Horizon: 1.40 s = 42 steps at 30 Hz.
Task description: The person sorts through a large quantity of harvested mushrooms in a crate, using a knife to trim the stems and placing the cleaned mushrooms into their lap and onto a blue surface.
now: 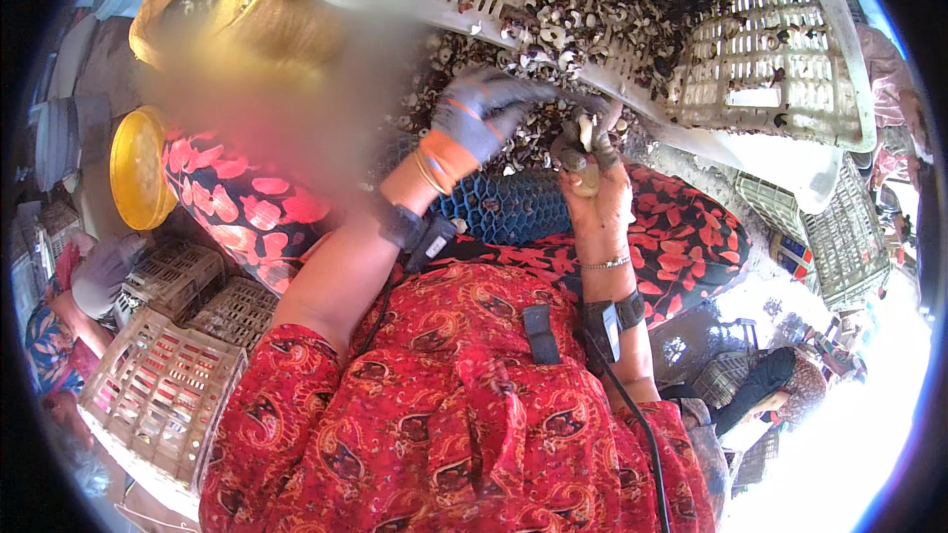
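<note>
My left hand wears a grey glove with an orange cuff. Its fingers are blurred and reach toward the fingertips of my right hand; whether they grip anything is unclear. My bare right hand, its fingers darkly stained, is palm up. Between its fingertips sits a pale, curved kernel, seemingly a cashew. Another pale piece rests in the palm. Under both hands lies a heap of dark shells and pale curved pieces. Below that, a blue mesh basket stands between my legs.
A tipped white plastic crate spills shells ahead. Left are a yellow sack, partly hidden by a blur, a round yellow container and slatted crates. More crates stand right. People sit at left and right.
</note>
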{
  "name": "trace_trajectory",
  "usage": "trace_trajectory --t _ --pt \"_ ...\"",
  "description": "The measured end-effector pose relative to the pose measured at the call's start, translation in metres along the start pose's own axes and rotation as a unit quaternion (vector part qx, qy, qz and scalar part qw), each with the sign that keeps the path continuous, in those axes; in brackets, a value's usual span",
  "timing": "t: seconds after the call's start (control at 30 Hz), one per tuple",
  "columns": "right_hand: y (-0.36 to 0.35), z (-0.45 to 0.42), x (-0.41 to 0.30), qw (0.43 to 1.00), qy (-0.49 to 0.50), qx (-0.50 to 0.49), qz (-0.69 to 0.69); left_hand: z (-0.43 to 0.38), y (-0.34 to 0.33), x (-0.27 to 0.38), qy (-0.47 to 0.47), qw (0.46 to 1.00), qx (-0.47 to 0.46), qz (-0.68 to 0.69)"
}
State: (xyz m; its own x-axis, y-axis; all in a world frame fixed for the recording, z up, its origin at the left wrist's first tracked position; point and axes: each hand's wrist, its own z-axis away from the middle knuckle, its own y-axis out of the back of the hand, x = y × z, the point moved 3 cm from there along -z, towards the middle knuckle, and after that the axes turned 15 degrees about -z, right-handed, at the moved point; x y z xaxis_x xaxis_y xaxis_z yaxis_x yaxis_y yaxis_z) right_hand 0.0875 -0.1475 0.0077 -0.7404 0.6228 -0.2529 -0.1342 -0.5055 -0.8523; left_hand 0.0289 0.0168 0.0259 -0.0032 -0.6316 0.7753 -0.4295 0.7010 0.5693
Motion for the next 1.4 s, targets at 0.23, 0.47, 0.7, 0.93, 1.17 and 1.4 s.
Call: trace_trajectory --t 0.23,0.47,0.7,0.93,1.17,1.4 --pt "-0.005 -0.003 0.001 0.982 0.098 0.021 0.160 0.007 -0.006 -0.010 0.056 0.997 0.030 -0.042" --pt "-0.019 0.009 0.002 0.978 0.106 0.005 0.177 0.020 -0.017 -0.035 0.166 0.984 -0.011 0.067" --pt "0.006 -0.005 0.004 0.989 -0.084 -0.032 -0.118 0.012 -0.022 -0.010 0.012 0.998 0.057 -0.026" --pt "0.002 -0.003 0.011 0.983 -0.082 0.015 -0.163 0.009 -0.022 0.004 0.001 0.999 0.022 0.031" --pt "0.015 -0.004 0.012 0.999 0.022 0.023 0.036 0.012 -0.027 -0.007 0.020 0.997 -0.002 0.080" --pt "-0.005 0.002 0.012 0.990 -0.022 0.035 -0.138 0.005 -0.015 0.019 -0.050 0.998 -0.003 -0.035"
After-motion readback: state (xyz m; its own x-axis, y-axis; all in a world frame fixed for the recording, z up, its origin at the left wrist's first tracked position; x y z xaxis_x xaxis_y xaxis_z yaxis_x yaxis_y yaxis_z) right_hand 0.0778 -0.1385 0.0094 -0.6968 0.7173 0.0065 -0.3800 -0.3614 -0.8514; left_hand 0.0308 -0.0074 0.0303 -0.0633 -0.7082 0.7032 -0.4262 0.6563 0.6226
